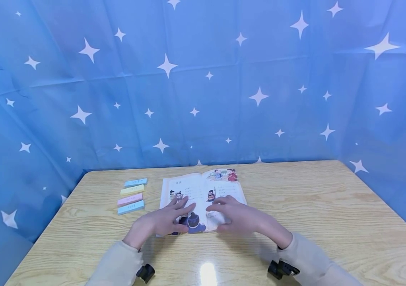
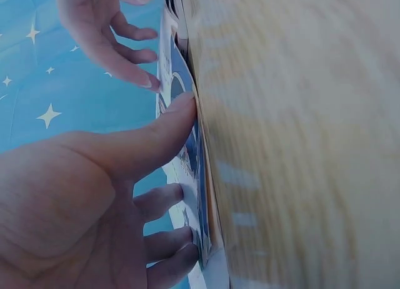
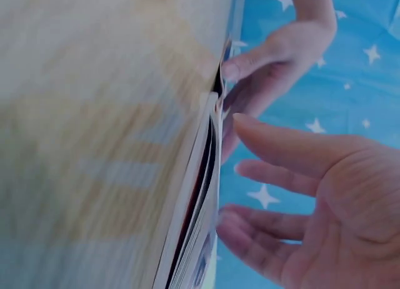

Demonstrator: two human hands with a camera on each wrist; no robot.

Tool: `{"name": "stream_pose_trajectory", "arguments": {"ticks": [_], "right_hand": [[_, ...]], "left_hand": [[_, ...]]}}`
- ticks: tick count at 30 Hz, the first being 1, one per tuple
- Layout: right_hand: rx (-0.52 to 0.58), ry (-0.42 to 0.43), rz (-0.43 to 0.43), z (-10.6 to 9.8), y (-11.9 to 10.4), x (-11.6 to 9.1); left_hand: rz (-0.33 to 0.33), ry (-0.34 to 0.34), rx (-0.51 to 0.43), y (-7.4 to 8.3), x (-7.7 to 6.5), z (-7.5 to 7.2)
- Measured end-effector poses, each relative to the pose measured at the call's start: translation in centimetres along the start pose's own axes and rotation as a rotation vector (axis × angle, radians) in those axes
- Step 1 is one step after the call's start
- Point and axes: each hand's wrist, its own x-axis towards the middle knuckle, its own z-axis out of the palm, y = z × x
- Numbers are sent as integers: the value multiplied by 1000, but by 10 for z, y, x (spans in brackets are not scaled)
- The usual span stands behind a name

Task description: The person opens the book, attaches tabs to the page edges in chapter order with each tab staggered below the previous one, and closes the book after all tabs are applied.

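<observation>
An illustrated book (image 1: 195,183) lies open on the wooden table, with printed text and coloured figures on both pages. My left hand (image 1: 163,219) rests on the lower part of the left page, fingers spread. In the left wrist view its thumb (image 2: 159,136) touches the book's near edge. Over the lower right page is my right hand (image 1: 238,216), its fingers loosely bent and holding nothing. The right wrist view shows the right thumb (image 3: 281,142) apart from the stacked page edges (image 3: 197,220), with the other fingertips close to the page.
Left of the book, several slim labelled pads lie in a column: a blue pad (image 1: 136,182), a yellow pad (image 1: 132,190), a pink pad (image 1: 129,200) and another blue one. A blue star-patterned curtain (image 1: 210,99) hangs behind the table (image 1: 313,198).
</observation>
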Motion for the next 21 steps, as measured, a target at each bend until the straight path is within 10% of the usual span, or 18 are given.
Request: {"name": "stream_pose_trajectory", "arguments": {"ticks": [21], "right_hand": [[-62, -72, 276, -13, 21, -12]], "left_hand": [[49, 3, -58, -14, 2, -1]]}}
